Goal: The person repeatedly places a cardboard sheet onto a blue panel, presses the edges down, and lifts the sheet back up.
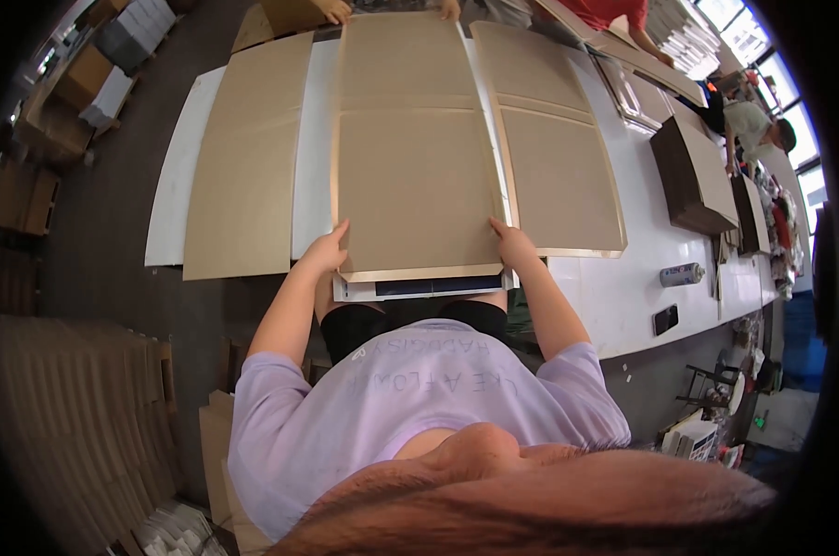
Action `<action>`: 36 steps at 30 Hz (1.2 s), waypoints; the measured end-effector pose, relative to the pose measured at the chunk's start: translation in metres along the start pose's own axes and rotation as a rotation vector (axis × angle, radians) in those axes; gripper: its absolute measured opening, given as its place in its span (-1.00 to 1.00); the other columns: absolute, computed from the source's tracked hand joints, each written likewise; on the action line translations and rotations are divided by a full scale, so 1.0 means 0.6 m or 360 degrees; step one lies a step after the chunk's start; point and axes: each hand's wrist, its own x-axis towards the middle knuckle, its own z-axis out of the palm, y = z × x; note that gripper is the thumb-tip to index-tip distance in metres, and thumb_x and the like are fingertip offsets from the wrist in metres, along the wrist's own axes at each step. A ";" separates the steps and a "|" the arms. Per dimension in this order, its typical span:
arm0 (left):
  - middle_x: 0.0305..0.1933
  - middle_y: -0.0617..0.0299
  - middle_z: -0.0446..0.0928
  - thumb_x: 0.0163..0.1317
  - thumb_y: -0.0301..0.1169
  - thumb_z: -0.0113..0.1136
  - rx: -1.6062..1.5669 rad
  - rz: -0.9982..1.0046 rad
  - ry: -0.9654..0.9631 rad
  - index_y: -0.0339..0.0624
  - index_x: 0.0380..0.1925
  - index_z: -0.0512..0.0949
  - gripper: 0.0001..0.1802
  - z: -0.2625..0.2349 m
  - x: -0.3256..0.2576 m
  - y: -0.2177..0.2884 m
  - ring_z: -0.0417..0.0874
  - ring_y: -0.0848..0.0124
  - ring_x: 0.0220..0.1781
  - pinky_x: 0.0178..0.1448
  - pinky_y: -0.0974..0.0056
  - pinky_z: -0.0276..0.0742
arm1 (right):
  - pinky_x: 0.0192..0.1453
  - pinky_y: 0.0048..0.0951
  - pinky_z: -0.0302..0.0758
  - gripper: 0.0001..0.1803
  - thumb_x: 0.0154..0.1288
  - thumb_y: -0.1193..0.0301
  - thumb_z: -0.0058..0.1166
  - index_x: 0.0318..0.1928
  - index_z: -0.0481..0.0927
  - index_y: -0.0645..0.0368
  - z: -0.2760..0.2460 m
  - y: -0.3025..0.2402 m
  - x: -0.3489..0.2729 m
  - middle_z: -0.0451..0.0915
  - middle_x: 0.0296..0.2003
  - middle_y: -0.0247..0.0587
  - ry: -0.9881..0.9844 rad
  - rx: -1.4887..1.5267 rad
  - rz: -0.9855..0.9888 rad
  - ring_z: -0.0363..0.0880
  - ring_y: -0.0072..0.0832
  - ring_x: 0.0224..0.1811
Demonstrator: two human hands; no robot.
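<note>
Left hand: grips brown board, left edge
Right hand: grips right edge
Desk: open patch, near right

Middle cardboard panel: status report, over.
Left hand on left edge, right hand on right. Middle cardboard panel between left panel and right panel. Another person's hands far end.

R: 1 spray can on wht counter, 1 blk phone nr can | far R: windows, 1 dk chair | lower L: cardbd stack
</note>
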 end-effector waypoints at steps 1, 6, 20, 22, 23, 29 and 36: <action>0.13 -0.08 0.52 0.11 -0.50 0.10 0.0243 -0.0285 -0.0240 -0.01 0.45 0.01 -0.13 -0.024 0.004 0.063 0.56 0.06 0.13 0.18 0.07 0.49 | 0.02 -0.17 0.54 -0.32 0.26 0.54 -0.08 0.38 0.22 -0.22 -0.017 -0.019 -0.005 0.61 -0.02 -0.08 -0.0198 -0.0261 0.0173 0.60 -0.12 0.02; 0.00 0.04 0.63 0.07 -0.47 0.12 0.0794 -0.0640 -0.0402 -0.01 0.31 0.33 -0.31 0.010 0.045 0.113 0.66 0.15 0.00 0.04 0.13 0.58 | -0.03 -0.17 0.56 -0.35 0.29 0.49 -0.07 0.38 0.24 -0.22 -0.024 -0.039 0.006 0.64 -0.06 -0.10 -0.0343 -0.0599 0.0166 0.62 -0.15 -0.03; -0.18 0.20 0.70 0.15 -0.42 0.15 0.1304 -0.0390 -0.0416 -0.05 -0.27 0.72 -0.80 0.055 0.056 0.089 0.73 0.29 -0.17 -0.26 0.20 0.60 | -0.27 -0.25 0.60 -0.65 0.18 0.31 0.15 0.00 0.64 0.01 0.020 -0.040 0.051 0.71 -0.24 -0.18 -0.0867 -0.1332 -0.0202 0.71 -0.29 -0.19; -0.22 0.19 0.69 0.14 -0.43 0.14 0.1462 -0.0364 -0.0530 -0.07 -0.25 0.70 -0.79 0.072 0.040 0.057 0.73 0.27 -0.18 -0.28 0.18 0.60 | -0.22 -0.23 0.59 -0.73 0.12 0.31 0.19 -0.13 0.70 0.00 0.004 -0.063 0.020 0.71 -0.26 -0.23 -0.0581 -0.1373 -0.0302 0.70 -0.30 -0.17; -0.25 0.17 0.69 0.14 -0.44 0.14 0.1623 -0.0335 -0.0644 -0.09 -0.23 0.69 -0.78 0.074 0.036 0.053 0.73 0.25 -0.19 -0.30 0.16 0.60 | -0.22 -0.23 0.59 -0.73 0.12 0.31 0.19 -0.13 0.70 0.00 -0.007 -0.066 0.018 0.71 -0.26 -0.23 -0.0592 -0.1374 -0.0302 0.70 -0.30 -0.17; -0.09 0.17 0.66 0.23 -0.29 0.10 0.0679 -0.0478 -0.0339 -0.14 -0.01 0.58 -0.65 -0.024 0.033 0.093 0.66 0.10 -0.05 -0.11 0.06 0.57 | 0.00 -0.25 0.53 -0.57 0.22 0.30 0.17 0.10 0.54 0.10 -0.089 -0.035 0.032 0.64 -0.09 -0.14 -0.0313 -0.0036 -0.0036 0.59 -0.19 0.03; 0.55 0.17 -0.05 0.45 0.09 -0.47 -0.0208 -0.0532 0.0442 -0.02 0.43 0.10 -0.32 0.081 0.084 -0.144 -0.32 0.03 0.58 0.48 -0.26 -0.51 | 0.50 -0.36 0.00 -0.23 0.35 0.45 0.01 0.47 -0.07 0.12 0.049 0.056 0.111 0.02 0.45 -0.04 0.0227 0.1454 -0.0116 -0.07 -0.29 0.52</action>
